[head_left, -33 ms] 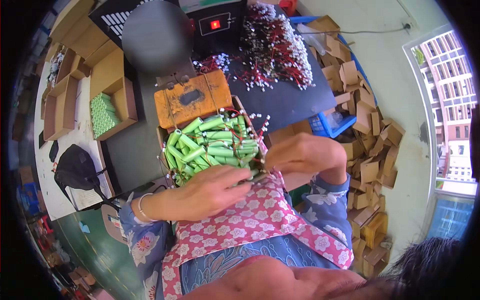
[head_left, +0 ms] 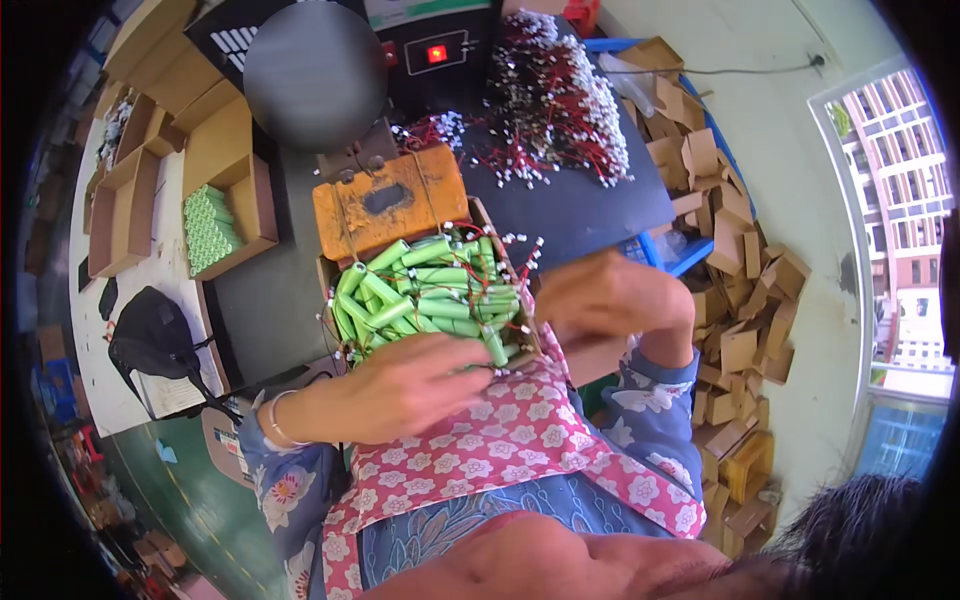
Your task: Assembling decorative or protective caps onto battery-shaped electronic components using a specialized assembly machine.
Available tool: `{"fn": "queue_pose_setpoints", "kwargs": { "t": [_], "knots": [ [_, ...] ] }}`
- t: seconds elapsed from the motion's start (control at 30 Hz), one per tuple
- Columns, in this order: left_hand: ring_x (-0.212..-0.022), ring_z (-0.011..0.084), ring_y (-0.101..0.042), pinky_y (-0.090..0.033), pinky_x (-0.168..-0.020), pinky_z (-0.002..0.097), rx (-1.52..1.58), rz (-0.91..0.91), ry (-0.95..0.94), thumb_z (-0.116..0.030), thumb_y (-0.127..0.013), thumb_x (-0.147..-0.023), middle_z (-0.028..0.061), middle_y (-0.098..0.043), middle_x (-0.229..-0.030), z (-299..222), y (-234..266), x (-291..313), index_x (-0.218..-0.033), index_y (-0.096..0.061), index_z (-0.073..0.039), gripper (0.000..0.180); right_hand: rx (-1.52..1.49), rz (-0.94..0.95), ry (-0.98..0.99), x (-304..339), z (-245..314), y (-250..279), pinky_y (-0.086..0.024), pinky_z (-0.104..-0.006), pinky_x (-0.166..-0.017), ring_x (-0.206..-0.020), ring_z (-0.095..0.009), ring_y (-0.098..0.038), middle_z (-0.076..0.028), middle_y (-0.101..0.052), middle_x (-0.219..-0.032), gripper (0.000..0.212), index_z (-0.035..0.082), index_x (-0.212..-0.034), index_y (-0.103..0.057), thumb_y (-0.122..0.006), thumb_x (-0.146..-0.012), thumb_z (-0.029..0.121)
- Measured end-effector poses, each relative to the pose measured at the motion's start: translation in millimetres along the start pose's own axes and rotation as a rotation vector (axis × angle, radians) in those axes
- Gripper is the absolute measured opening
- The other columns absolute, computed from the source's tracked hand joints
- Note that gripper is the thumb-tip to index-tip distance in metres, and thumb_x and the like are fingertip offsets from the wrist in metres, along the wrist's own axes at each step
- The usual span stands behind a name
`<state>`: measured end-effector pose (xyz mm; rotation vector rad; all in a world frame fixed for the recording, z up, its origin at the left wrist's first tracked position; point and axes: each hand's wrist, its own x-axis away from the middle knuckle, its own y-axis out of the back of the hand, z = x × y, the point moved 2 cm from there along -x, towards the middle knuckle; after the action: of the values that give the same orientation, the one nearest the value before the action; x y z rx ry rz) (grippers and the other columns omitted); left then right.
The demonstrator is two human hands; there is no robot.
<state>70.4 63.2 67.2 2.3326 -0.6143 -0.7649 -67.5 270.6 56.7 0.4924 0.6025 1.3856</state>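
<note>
A cardboard box (head_left: 530,345) full of green cylindrical battery cells (head_left: 440,290) with thin red and black wires and white connectors sits against my pink flowered apron (head_left: 480,430). Over its near edge is my left hand (head_left: 415,390), fingers curled together and slightly smeared; whatever they hold is hidden. One green cell (head_left: 495,345) lies tilted just beyond those fingertips. At the box's right side my right hand (head_left: 590,295) is bent inward and smeared by motion, its fingers mostly hidden, so its grip cannot be made out.
Behind the box stands a worn orange block (head_left: 390,200). A heap of wired connectors (head_left: 560,100) covers the dark table's (head_left: 580,210) far right. Green cells fill part of an open carton (head_left: 255,205) at left, near a black bag (head_left: 155,335). Cardboard pieces (head_left: 740,350) pile up at right.
My left fingers have drawn back slightly to the left, and a green cell now shows beside them. My right hand has shifted a little and is more blurred.
</note>
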Motion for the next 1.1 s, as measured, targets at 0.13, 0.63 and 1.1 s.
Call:
{"fn": "queue_pose_setpoints", "kwargs": {
  "t": [0.13, 0.63, 1.1],
  "knots": [
    [-0.091, 0.0277, -0.060, -0.049, -0.080, 0.0373, -0.219, -0.151, 0.351, -0.008, -0.068, -0.077, 0.0137, -0.061, -0.100, 13.2, 53.5, 40.6, -0.100, -0.063, -0.001, 0.025, 0.385, -0.468, -0.515, -5.9, -81.3, 9.9, -0.047, -0.0414, -0.067, -0.083, -0.032, -0.058, -0.014, -0.057, -0.084, 0.017, 0.000, -0.095, -0.056, -0.054, -0.079, 0.003],
    [-0.087, 0.0349, -0.059, -0.048, -0.076, 0.0424, -0.786, -0.134, 0.845, -0.007, -0.067, -0.071, 0.0172, -0.061, -0.086, 171.0, 151.4, 153.3, -0.080, -0.064, 0.001, 0.012, 1.159, -0.576, -0.645, -9.7, -105.5, 12.5, -0.045, -0.0447, -0.076, -0.090, -0.038, -0.055, -0.020, -0.051, -0.104, 0.018, -0.001, -0.096, -0.055, -0.048, -0.079, -0.001],
    [-0.091, 0.0288, -0.065, -0.052, -0.076, 0.0393, -0.993, 0.872, 1.072, -0.019, -0.072, -0.064, 0.0114, -0.068, -0.093, 235.1, 134.0, 120.6, -0.086, -0.073, -0.010, 0.023, 0.933, -0.592, -0.948, -5.9, -96.8, 3.1, -0.045, -0.0436, -0.066, -0.080, -0.033, -0.057, -0.015, -0.051, -0.090, 0.011, 0.003, -0.092, -0.051, -0.051, -0.081, 0.004]
  ]
}}
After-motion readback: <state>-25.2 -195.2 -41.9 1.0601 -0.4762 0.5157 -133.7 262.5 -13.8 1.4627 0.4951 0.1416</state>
